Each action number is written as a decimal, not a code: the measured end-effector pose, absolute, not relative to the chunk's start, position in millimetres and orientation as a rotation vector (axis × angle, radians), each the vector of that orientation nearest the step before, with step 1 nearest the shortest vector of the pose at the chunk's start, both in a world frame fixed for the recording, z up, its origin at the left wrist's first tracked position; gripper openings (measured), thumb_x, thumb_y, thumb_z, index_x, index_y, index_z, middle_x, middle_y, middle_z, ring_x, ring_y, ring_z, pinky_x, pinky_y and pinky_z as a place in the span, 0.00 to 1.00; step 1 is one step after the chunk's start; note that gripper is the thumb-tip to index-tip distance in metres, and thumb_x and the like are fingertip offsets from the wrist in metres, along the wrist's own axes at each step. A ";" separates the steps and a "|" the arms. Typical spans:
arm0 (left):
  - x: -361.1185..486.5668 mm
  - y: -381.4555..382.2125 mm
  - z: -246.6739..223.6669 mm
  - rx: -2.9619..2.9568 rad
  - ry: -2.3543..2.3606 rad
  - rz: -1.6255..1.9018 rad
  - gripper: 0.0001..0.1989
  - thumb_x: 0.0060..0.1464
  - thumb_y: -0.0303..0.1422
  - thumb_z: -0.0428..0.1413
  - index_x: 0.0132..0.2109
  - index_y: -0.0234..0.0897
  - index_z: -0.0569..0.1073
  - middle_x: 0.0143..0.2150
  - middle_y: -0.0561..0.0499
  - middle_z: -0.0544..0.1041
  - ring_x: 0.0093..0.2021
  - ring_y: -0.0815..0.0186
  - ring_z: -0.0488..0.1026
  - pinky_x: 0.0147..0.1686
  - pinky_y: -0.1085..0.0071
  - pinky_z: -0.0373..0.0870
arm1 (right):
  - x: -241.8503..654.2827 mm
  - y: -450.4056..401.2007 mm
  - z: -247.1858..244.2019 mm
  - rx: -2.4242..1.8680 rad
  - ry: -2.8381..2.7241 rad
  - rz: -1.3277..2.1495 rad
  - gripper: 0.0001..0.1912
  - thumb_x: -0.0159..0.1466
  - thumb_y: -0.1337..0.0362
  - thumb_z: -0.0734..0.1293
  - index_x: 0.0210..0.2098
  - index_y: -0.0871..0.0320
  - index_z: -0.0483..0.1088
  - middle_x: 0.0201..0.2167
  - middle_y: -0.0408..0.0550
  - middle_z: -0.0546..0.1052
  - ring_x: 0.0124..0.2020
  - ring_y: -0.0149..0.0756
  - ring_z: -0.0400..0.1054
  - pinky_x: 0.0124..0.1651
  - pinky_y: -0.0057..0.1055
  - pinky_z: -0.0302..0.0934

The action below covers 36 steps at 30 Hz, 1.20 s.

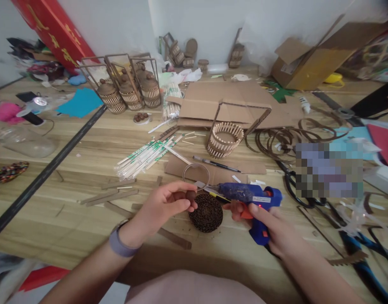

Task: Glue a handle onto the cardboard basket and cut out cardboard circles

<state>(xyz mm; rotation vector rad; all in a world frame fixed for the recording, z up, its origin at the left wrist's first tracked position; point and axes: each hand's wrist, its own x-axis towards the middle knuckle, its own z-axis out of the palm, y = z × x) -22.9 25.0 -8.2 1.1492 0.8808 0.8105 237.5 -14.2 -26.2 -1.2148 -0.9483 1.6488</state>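
Between the fingertips of my left hand [170, 204] is a small round brown bead [190, 195]. My right hand [266, 223] grips a blue hot glue gun [244, 193] with an orange trigger, its nozzle pointing left toward the bead. Below the nozzle lies a dark coiled disc [206, 213] of rolled corrugated strips, flat on the table. A thin clear ring [196, 175] rests just behind the bead. Farther back stands an open round basket [225, 139] of short wooden sticks with a tall square brown handle.
Several finished lidded baskets [127, 90] stand at the back left near a dish of brown beads [141, 118]. Packaged sticks [146, 158] and a pen [216, 164] lie mid-table. Cardboard sheets [219, 99] are behind; brown strips [270, 141], scissors [295, 185] and pliers [368, 274] sit right.
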 end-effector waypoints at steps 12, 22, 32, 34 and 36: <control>2.2 26.3 -11.7 0.743 0.771 0.939 0.14 0.45 0.28 0.70 0.42 0.43 0.82 0.36 0.55 0.83 0.34 0.71 0.80 0.38 0.77 0.74 | 235.6 -23.9 -12.3 -1.390 -1.178 1.334 0.22 0.55 0.41 0.74 0.28 0.54 0.79 0.27 0.50 0.80 0.32 0.42 0.73 0.35 0.34 0.69; -0.8 25.1 -18.7 0.893 0.811 1.055 0.14 0.45 0.24 0.69 0.40 0.44 0.83 0.35 0.56 0.80 0.35 0.74 0.76 0.37 0.80 0.73 | 235.0 -25.2 -13.8 -1.454 -1.346 1.342 0.29 0.57 0.34 0.68 0.26 0.56 0.78 0.24 0.49 0.76 0.25 0.36 0.67 0.25 0.30 0.62; 1.1 22.1 -16.4 0.723 0.838 0.982 0.14 0.42 0.30 0.72 0.39 0.43 0.84 0.34 0.55 0.83 0.33 0.73 0.78 0.37 0.79 0.75 | 232.0 -29.7 -16.1 -1.514 -1.362 1.308 0.29 0.58 0.34 0.67 0.24 0.55 0.75 0.22 0.46 0.73 0.23 0.34 0.63 0.24 0.29 0.60; 1.2 22.1 -16.5 0.729 0.843 0.986 0.14 0.42 0.30 0.72 0.39 0.43 0.84 0.34 0.55 0.83 0.34 0.73 0.78 0.38 0.78 0.75 | 232.0 -30.3 -16.7 -1.525 -1.369 1.299 0.29 0.58 0.35 0.67 0.24 0.55 0.74 0.21 0.46 0.72 0.22 0.34 0.62 0.23 0.29 0.59; 1.3 22.3 -16.6 0.735 0.839 0.989 0.14 0.42 0.30 0.72 0.39 0.44 0.84 0.34 0.55 0.83 0.34 0.73 0.78 0.38 0.78 0.75 | 231.8 -30.5 -16.7 -1.526 -1.381 1.282 0.29 0.58 0.35 0.67 0.24 0.55 0.74 0.21 0.46 0.72 0.22 0.34 0.62 0.23 0.29 0.59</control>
